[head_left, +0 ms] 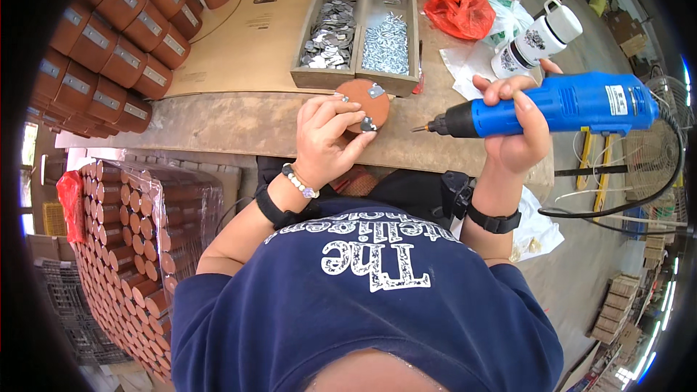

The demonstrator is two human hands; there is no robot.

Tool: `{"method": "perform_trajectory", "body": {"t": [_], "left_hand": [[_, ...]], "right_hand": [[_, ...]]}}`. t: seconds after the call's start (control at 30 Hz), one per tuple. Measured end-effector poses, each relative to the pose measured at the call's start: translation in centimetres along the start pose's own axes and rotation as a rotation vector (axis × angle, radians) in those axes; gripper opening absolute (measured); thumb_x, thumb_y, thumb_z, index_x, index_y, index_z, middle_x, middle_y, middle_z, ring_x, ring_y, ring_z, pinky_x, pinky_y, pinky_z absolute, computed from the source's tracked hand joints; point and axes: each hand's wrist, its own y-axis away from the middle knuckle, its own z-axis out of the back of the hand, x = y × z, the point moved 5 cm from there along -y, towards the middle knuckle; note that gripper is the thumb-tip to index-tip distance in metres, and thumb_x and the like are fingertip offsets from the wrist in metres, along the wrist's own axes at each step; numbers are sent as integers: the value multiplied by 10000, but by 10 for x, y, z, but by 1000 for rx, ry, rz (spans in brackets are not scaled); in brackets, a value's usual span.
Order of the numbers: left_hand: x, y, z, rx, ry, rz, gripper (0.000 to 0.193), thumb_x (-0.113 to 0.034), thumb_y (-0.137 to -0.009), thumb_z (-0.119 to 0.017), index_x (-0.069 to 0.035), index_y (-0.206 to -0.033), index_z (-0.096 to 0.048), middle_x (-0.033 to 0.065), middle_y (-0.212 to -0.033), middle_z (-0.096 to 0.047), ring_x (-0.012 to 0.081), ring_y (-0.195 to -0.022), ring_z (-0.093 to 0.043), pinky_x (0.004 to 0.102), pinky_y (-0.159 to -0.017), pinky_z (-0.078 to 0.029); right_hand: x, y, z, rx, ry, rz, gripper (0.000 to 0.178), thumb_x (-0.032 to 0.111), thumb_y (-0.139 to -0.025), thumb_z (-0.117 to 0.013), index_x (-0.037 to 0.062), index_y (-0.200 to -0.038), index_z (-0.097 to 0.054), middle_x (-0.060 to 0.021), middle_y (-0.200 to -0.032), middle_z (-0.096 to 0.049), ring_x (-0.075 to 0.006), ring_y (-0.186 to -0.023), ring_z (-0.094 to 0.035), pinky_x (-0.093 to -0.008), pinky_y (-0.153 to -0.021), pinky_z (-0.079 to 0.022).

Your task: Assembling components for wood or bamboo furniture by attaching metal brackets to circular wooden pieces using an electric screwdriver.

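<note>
My left hand [323,134] is closed around a round reddish-brown piece [375,105] at the front of the workbench. Small metal plates sit at its rim, one by my fingertips and another on the far side. In my right hand [519,120] is a blue electric screwdriver [573,105], lying level with its bit pointing left toward the round piece. A gap separates the bit from the piece. Just beyond stands a wooden box [357,76] with two compartments: flat grey metal plates [334,33] on the left, silvery screws [387,43] on the right.
Brown cylinders with metal strips [123,62] are stacked along the bench's left and back. A red plastic bag [457,7] and a white bottle [537,40] stand back right. A black cable [664,181] hangs at right. Wrapped brown cylinders [134,218] stand lower left.
</note>
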Motion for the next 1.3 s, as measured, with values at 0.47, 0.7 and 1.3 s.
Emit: {"method": "perform_trajectory", "body": {"t": [0.47, 0.7, 1.3], "left_hand": [[26, -18, 4, 106, -7, 85, 636, -411, -581, -700, -6, -1035, -514, 162, -987, -550, 326, -912, -518, 393, -803, -400], [14, -6, 14, 140, 24, 63, 571, -350, -638, -680, 0, -1056, -508, 143, -1030, -535, 293, -916, -520, 366, -765, -397], [12, -20, 14, 196, -148, 48, 276, -239, -678, -638, -100, -912, -593, 58, -986, -553, 237, -847, -524, 359, -765, -380]], "right_hand": [[-22, -5, 6, -156, -48, -7, 628, 52, -671, -555, 23, -1202, -222, -97, -678, -520, -210, -601, -545, -460, -713, -458], [-24, 2, 4, -192, -127, -8, 598, 47, -635, -544, 9, -1150, -243, -100, -634, -510, -214, -559, -545, -437, -670, -486], [-23, -1, -9, -139, -123, -23, 588, 18, -652, -524, 19, -1162, -231, -113, -662, -512, -215, -582, -547, -426, -684, -480]]}}
